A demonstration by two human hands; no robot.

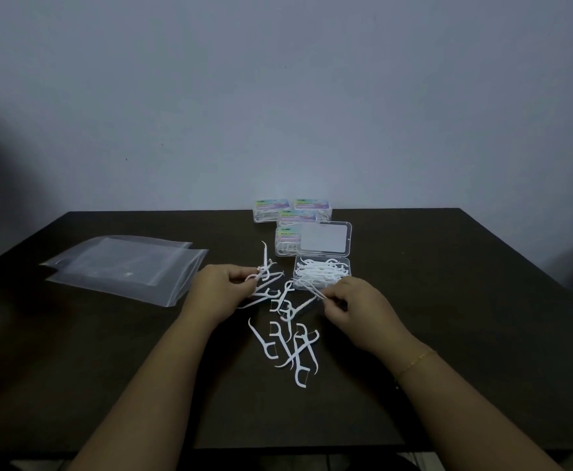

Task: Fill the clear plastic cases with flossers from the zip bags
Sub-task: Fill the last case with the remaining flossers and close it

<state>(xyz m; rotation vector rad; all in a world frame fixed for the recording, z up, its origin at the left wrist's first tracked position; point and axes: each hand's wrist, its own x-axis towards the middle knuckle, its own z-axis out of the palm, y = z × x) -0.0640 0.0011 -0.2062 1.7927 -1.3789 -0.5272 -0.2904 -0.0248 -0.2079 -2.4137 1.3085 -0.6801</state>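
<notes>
Several white flossers [288, 338] lie loose on the dark table between my hands. An open clear plastic case [322, 271] holds a pile of flossers, and its lid [325, 237] is folded back behind it. My left hand [217, 294] pinches a few flossers at its fingertips, left of the case. Just in front of the case, my right hand [353, 307] grips a flosser by its thin end. Two flat clear zip bags [125, 266] lie to the left.
Several closed, labelled cases [278, 209] filled with flossers are stacked at the back of the table [465, 300], against the grey wall. A thin bracelet sits on my right wrist.
</notes>
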